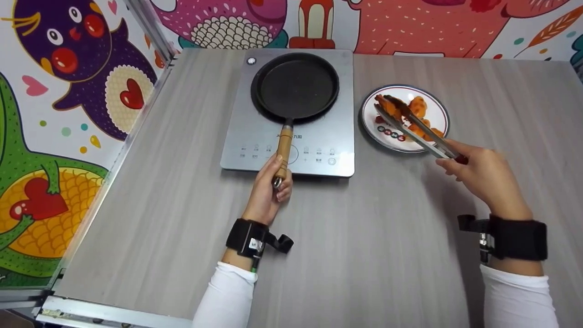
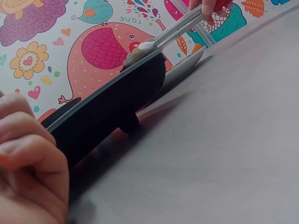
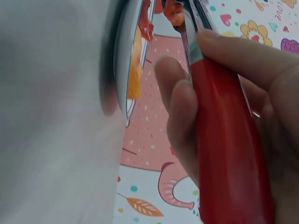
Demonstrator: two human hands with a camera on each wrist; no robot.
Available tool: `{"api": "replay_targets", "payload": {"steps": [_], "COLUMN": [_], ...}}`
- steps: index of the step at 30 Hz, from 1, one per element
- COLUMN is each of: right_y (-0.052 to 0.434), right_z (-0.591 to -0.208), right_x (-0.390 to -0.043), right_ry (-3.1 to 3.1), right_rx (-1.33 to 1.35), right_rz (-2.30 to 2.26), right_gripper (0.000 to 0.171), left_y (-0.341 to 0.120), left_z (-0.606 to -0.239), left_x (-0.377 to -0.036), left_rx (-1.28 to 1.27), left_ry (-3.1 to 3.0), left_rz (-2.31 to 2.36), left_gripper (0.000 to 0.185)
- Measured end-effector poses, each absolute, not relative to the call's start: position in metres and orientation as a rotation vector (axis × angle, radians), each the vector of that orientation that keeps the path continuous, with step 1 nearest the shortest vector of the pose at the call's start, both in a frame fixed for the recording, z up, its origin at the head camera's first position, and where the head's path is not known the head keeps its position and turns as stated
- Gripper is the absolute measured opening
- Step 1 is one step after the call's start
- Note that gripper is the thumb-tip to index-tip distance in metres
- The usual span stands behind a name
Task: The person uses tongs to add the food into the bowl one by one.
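My left hand (image 1: 268,191) grips the wooden handle (image 1: 284,146) of a black frying pan (image 1: 298,86). The pan sits on a silver induction cooker (image 1: 246,132), and no food shows in it. In my right hand (image 1: 485,175) I hold metal tongs (image 1: 410,132) by their red handle (image 3: 224,140). The tongs' tips are over the left part of a white plate (image 1: 435,114), around an orange-brown piece of food (image 1: 389,108). More pieces (image 1: 417,107) lie on the plate. In the right wrist view, a reddish piece (image 3: 174,14) shows at the tongs' tips.
The cooker's dark side (image 2: 112,102) stands raised on a small foot (image 2: 129,123). The plate is just right of the cooker on a grey wood-grain table (image 1: 364,237). Cartoon-printed walls (image 1: 410,27) border the back and left, with a metal rail (image 1: 114,175) along the left edge.
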State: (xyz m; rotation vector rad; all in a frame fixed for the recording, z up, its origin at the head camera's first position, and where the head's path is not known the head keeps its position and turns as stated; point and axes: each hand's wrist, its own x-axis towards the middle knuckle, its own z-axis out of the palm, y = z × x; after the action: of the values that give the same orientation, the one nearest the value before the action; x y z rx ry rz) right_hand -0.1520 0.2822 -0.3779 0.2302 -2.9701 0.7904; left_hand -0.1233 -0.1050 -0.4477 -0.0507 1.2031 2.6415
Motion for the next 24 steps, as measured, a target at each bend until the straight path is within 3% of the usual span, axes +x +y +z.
{"api": "replay_targets", "payload": {"steps": [24], "right_y": [0.222], "right_z": [-0.373], "right_x": [-0.165], "right_ry": [-2.754], "right_rx": [0.346], "right_rz": [0.755], "right_gripper": [0.041], "left_y": [-0.105], "left_z": [-0.448], "left_x": [-0.123], "left_rx": [-0.030], "left_ry": [1.193], "left_rz": [2.660], "left_gripper": [0.050]}}
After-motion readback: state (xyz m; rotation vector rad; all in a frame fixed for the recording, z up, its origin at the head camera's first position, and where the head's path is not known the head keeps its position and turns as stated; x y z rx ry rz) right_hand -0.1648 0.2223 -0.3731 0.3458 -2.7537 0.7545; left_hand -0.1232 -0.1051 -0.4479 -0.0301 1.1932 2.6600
